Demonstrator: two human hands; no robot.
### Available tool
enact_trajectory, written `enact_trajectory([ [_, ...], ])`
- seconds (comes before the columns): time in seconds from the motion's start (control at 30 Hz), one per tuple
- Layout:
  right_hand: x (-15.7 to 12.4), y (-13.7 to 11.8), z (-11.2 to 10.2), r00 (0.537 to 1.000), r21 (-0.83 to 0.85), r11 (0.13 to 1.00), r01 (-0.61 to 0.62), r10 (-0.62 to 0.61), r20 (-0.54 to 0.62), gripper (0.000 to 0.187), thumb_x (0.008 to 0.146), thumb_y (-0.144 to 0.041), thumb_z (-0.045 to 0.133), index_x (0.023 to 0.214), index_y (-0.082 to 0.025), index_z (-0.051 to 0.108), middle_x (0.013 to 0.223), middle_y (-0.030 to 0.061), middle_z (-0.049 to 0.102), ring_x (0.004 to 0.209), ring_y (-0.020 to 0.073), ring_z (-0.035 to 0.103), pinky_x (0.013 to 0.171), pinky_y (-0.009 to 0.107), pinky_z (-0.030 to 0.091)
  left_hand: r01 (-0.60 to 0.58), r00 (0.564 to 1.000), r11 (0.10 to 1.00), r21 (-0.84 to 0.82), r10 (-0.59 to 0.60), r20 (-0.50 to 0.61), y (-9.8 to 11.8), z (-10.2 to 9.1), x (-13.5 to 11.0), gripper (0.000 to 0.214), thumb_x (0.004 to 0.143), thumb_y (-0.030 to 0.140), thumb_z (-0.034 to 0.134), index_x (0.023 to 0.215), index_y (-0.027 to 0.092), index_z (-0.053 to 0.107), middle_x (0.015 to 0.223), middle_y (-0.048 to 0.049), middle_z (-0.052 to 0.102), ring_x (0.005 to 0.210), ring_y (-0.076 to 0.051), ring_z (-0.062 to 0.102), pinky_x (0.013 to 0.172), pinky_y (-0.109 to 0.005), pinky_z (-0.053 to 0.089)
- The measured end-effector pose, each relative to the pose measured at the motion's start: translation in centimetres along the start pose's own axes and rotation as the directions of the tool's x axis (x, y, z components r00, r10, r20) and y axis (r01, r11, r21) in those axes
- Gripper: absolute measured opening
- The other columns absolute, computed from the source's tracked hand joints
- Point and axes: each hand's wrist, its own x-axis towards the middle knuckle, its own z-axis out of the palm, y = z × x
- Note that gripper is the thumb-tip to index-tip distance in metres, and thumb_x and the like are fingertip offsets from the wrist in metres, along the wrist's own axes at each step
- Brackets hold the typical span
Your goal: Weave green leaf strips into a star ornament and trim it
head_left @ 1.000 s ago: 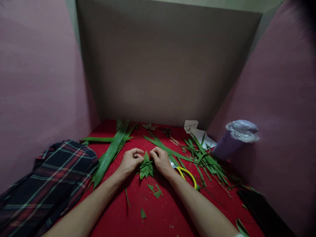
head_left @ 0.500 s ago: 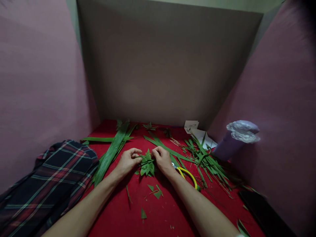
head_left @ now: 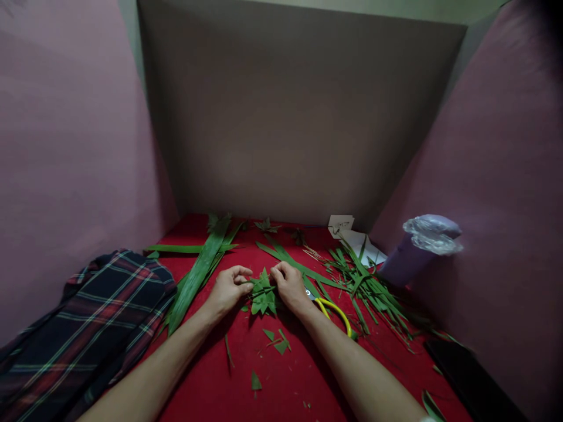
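A star-shaped green leaf piece point(head_left: 264, 302) with pointed edges and thin green strips across it is between my hands, just above or on the red cloth. My left hand point(head_left: 227, 292) pinches its left side with thumb and fingers. On the right edge, my right hand point(head_left: 288, 283) has its fingertips closed at the leaf piece; exactly what they grip is partly hidden. Yellow-handled scissors point(head_left: 336, 312) lie beside my right wrist, their blades partly covered by the hand. Small cut leaf scraps point(head_left: 280, 346) are scattered nearer to me.
Long leaf blades point(head_left: 197, 275) lie at the left, next to a plaid cloth point(head_left: 105, 322). Cut leaf strips point(head_left: 369, 287) are heaped at the right. Beyond stand white paper point(head_left: 341, 224) and a purple cylinder with clear plastic point(head_left: 407, 255). A dark flat object point(head_left: 470, 375) lies front right.
Both hands stay nearly in place. The leaf piece has shifted very slightly, and the thin strand stretched above it towards my right fingertips no longer shows clearly.
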Motion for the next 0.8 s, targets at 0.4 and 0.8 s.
enact_trajectory([
  [0.4,0.01,-0.18,-0.03,1.000,-0.016,1.000,0.006,-0.006,-0.002,0.023,0.082,-0.024,0.046,0.061,-0.020,0.055,0.062,0.0006,0.062,0.062,0.0152,0.055,0.060,0.023,0.038,0.003,1.000,1.000,0.005,-0.003,-0.022,-0.08,0.04,-0.10,0.029,0.049,0.021,0.066,0.076,0.014,0.057,0.046,0.0070,0.051,0.043,-0.011,0.047,0.048,-0.024,0.036],
  [0.8,0.09,0.22,0.21,0.999,0.044,0.998,0.053,-0.053,-0.001,0.025,0.083,-0.030,0.045,0.063,-0.019,0.056,0.060,-0.0004,0.060,0.060,0.0143,0.053,0.059,0.022,0.038,-0.052,0.998,0.999,0.010,0.052,-0.042,0.15,-0.17,-0.13,0.027,0.057,0.030,0.070,0.075,0.012,0.063,0.064,-0.0018,0.063,0.060,-0.015,0.056,0.061,-0.028,0.042],
])
